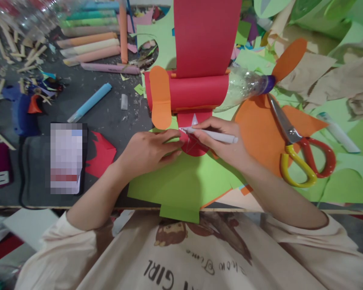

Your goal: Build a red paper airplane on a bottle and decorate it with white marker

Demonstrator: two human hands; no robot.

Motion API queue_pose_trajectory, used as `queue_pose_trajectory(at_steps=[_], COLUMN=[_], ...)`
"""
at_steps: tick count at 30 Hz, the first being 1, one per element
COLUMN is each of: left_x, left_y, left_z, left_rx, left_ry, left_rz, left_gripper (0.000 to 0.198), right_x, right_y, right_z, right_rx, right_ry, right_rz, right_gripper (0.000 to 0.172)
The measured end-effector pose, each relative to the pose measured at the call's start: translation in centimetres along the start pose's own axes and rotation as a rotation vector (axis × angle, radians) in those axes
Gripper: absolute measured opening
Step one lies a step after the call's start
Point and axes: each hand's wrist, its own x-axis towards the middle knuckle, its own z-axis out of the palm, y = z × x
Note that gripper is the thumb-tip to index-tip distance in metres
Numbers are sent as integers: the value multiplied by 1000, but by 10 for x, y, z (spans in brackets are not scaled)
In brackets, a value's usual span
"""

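Observation:
A white marker pen [219,136] is pinched in my right hand [222,135]. Its tip rests on a rounded red paper wing [201,150], where a pale star outline [194,119] is partly filled in. My left hand [154,151] lies with fingers stretched out, their tips against the wing's left edge. This wing belongs to a model plane made from a clear plastic bottle [243,86] wrapped in red paper [199,89]. The opposite red wing [207,36] points away from me. An orange paper strip [160,98] crosses the tail; an orange propeller blade [290,58] is at the purple cap [269,83].
Red-and-yellow scissors [293,139] lie right of my right hand on orange paper [257,133]. Green paper [181,181] spreads under my hands. To the left are a phone [66,159], a blue marker [90,102], a blue glue gun [22,110] and several markers [92,46].

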Motion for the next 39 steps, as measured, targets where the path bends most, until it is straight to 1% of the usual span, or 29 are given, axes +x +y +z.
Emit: queue_pose_trajectory(at_steps=[3,6,10,15,20,24,26,29,31,35,37,39], left_x=[1,3,4,4,4,3,2,1,0,-1,-1,-1], left_y=[0,0,1,1,1,1,1,1,1,1,0,0], left_z=[-1,-3,-3,-4,-5,-3,-2,-1,0,0,0,-1], left_rx=[20,28,30,45,42,32,15,-7,-10,-12,-6,-6], left_ry=[-1,37,57,13,19,-7,-28,-65,-94,-107,-88,-64], left_rz=[4,32,39,24,24,8,-5,-26,-36,-40,-33,-27], left_gripper=[29,25,27,26,28,29,30,33,33,35,34,33], right_x=[0,0,0,0,0,-1,0,1,2,5,5,2], right_y=[0,0,0,2,1,1,2,4,5,8,10,11], right_z=[0,-1,0,0,0,0,0,-1,-2,-10,-17,-22], right_rx=[13,20,-5,-11,8,1,-5,19,32,105,170,181], right_ry=[-15,-18,-12,-6,-22,-34,23,179,210,145,121,113], right_rz=[-2,7,28,36,24,16,10,-15,-9,-3,-16,-15], right_gripper=[18,18,18,20,16,15,14,16,19,21,21,19])
